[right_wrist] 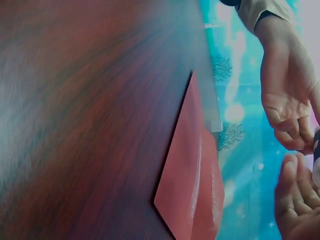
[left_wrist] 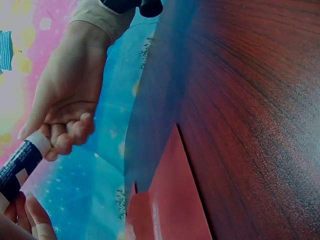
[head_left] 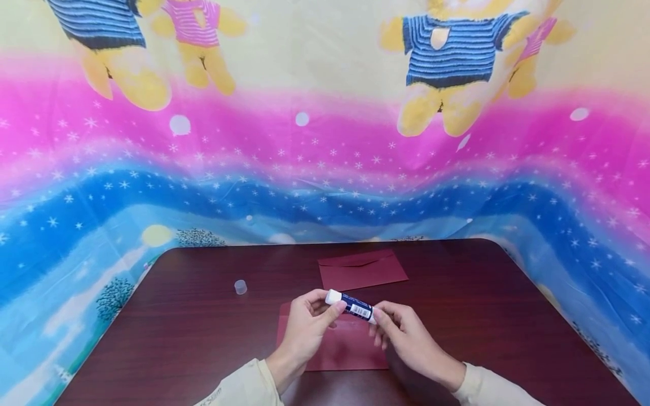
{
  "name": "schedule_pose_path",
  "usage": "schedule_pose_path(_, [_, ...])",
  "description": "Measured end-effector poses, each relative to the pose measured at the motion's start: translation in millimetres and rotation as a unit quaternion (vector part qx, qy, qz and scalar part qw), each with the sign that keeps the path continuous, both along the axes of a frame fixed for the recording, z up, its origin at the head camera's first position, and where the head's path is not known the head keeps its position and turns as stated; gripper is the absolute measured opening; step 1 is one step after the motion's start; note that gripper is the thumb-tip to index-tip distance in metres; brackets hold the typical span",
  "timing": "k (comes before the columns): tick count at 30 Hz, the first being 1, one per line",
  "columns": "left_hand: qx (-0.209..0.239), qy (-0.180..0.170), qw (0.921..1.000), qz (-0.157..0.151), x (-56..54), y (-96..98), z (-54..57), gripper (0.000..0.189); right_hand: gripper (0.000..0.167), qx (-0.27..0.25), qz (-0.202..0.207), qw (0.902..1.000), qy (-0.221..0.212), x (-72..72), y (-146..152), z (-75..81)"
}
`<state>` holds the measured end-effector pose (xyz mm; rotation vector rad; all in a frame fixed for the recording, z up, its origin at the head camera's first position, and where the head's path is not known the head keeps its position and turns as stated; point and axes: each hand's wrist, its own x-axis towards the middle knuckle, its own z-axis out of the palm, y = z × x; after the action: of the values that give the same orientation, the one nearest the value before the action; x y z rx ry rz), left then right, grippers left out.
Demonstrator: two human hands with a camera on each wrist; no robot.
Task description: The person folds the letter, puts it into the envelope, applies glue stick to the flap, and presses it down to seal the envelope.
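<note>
Both hands hold a glue stick (head_left: 358,308) with a dark blue label and white ends, raised above the table. My left hand (head_left: 302,330) pinches its left white end between thumb and fingers; my right hand (head_left: 413,344) grips the right end. Below them lies a dark red envelope (head_left: 345,352), partly hidden by the hands. In the left wrist view its flap (left_wrist: 141,212) is folded out, and glossy streaks run along the paper. The same streaks show on the envelope (right_wrist: 182,165) in the right wrist view. A small translucent cap (head_left: 240,287) lies apart, to the left.
A second red envelope (head_left: 363,272) lies farther back on the dark wooden table (head_left: 193,332). Behind the table's far edge hangs a colourful curtain (head_left: 284,158) printed with bears and snowflakes, which also runs along both sides.
</note>
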<state>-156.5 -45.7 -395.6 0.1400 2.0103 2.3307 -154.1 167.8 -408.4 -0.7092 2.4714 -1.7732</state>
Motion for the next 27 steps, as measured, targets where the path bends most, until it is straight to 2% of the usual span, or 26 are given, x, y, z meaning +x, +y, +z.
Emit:
schedule_pose_path(2, [-0.002,0.0,1.0,0.003,-0.5,0.1,0.1,0.034,0.028,0.001,0.011,0.9999,-0.008,-0.1,0.4,0.8])
schedule_pose_path(6, [-0.008,0.003,1.0,0.004,-0.6,-0.8,-0.7,0.034,0.019,-0.022,0.003,0.9997,-0.013,0.8,0.7,0.6])
schedule_pose_path(10, [-0.007,0.002,1.0,0.002,-0.9,-0.7,-1.4,0.034,0.015,-0.026,0.018,0.9995,-0.004,0.0,1.3,-1.9])
schedule_pose_path(16, [-0.009,-0.002,1.0,0.0,-0.3,-1.4,-1.4,0.035,0.03,-0.033,0.054,0.9978,-0.019,-1.0,0.7,-1.9])
schedule_pose_path(18, [-0.008,-0.001,1.0,-0.001,0.0,-1.6,-1.2,0.036,0.03,-0.05,0.06,0.9964,-0.032,-1.3,0.2,-1.6])
schedule_pose_path(23, [-0.006,-0.003,1.0,-0.004,0.9,-1.9,-1.7,0.037,0.03,-0.09,0.084,0.9875,-0.097,-2.3,0.2,-1.7])
schedule_pose_path(27, [-0.006,-0.005,1.0,-0.004,0.8,-2.2,-2.6,0.037,0.034,-0.086,0.082,0.9845,-0.129,-2.7,1.8,-0.9])
